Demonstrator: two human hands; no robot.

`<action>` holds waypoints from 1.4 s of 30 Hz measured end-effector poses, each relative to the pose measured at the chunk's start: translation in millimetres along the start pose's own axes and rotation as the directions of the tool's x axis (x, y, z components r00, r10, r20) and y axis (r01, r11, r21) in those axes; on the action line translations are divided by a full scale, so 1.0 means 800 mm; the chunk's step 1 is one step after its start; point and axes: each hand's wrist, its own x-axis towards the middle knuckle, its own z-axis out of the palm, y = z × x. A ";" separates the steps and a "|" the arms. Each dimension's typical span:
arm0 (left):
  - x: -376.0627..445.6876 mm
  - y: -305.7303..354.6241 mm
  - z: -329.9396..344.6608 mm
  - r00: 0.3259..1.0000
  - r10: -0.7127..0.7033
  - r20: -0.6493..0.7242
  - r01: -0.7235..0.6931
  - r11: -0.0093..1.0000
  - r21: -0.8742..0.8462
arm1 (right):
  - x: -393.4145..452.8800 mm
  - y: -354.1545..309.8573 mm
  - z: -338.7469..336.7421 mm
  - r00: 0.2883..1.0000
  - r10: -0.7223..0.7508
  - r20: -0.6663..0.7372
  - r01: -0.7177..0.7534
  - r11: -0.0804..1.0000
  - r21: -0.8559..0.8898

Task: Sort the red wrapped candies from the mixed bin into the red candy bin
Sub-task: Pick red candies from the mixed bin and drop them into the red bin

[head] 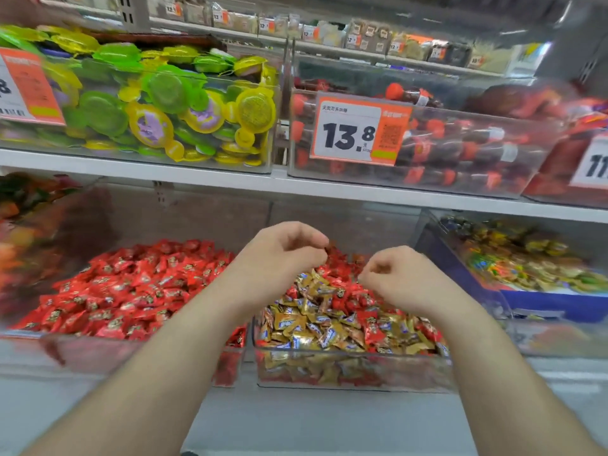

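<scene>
1. On the lower shelf [329, 192], sorting is judged partly done: many red candies [368, 327] are seen among gold ones [296, 319] in the mixed bin [355, 366].
2. At left, the red candy bin [98, 352] is heaped with red wrappers only.
3. Over the mixed bin's far edge, the left hand [283, 255] is curled, a small reddish piece apparently pinched at its fingertips; blur leaves this uncertain.
4. Beside it, the right hand [394, 274] is loosely curled; whether anything is held cannot be told.
5. At right, assorted sweets fill a blue-sided bin [559, 307].
</scene>
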 end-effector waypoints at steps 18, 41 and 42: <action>0.069 -0.036 0.095 0.884 -0.209 0.418 -0.311 0.405 0.860 | -0.022 0.085 -0.019 0.952 0.306 0.028 -0.164 0.430 0.888; 0.052 -0.034 0.053 0.978 -0.182 0.098 0.192 0.976 -0.106 | 0.014 0.092 0.022 0.984 0.177 0.007 -0.174 0.958 0.228; 0.051 -0.032 0.054 0.968 -0.219 0.123 0.241 0.949 -0.205 | 0.012 0.094 0.016 0.982 0.190 -0.007 -0.173 0.906 0.386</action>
